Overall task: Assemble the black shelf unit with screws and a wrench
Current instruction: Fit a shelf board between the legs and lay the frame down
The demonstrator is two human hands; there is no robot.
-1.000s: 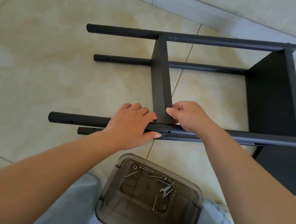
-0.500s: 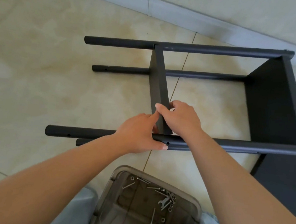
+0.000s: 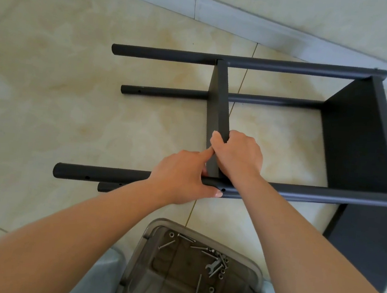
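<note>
Tiled floor by the wall: black shelf unit [image 3: 360,140] on its side, middle shelf panel [image 3: 218,106] being aligned.
Right hand [image 3: 237,154] grips panel edge, fingers curled; left hand [image 3: 179,178] wraps near pole [image 3: 302,193], index fingertip touching panel. Next, probably: screws [image 3: 217,260] and wrench [image 3: 212,266] from near tray [image 3: 255,275].

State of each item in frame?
Shelf unit: on its side, part-built.
Middle panel: between the poles, gripped by right hand.
Near pole: screw hole empty, gripped by left hand.
Wrench: unused, in bin.
Screws: loose in bin.
</note>
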